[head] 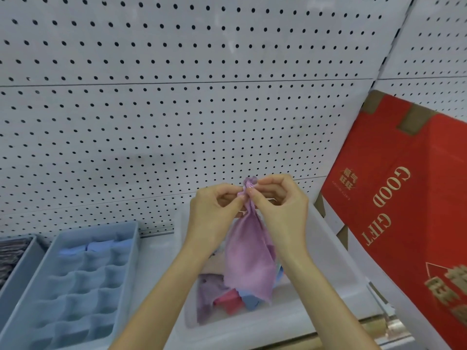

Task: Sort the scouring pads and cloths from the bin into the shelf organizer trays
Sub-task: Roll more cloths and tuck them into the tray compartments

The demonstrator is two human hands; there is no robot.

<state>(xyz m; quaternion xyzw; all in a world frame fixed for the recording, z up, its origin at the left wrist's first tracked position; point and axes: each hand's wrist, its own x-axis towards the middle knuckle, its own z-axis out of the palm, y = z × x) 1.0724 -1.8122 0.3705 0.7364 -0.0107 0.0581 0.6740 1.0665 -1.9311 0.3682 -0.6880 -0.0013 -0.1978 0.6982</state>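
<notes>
A purple cloth (pixel 249 253) hangs above the clear plastic bin (pixel 326 251). My left hand (pixel 214 213) and my right hand (pixel 280 205) both pinch its bunched top corner, fingertips almost touching. Inside the bin lie more cloths: a purple one (pixel 206 296), a red one (pixel 228 301) and a blue one (pixel 249 300). To the left stands a blue organizer tray (pixel 75 281) with many small cells; blue cloths (pixel 98 247) fill a few of its far cells. A second tray (pixel 24 267) at the far left holds grey striped pads (pixel 10 256).
A white pegboard wall (pixel 177 109) rises behind the shelf. A red "GOOD GIFT" carton (pixel 404 198) leans at the right, close to the bin. The shelf's front edge (pixel 379 324) runs along the bottom right.
</notes>
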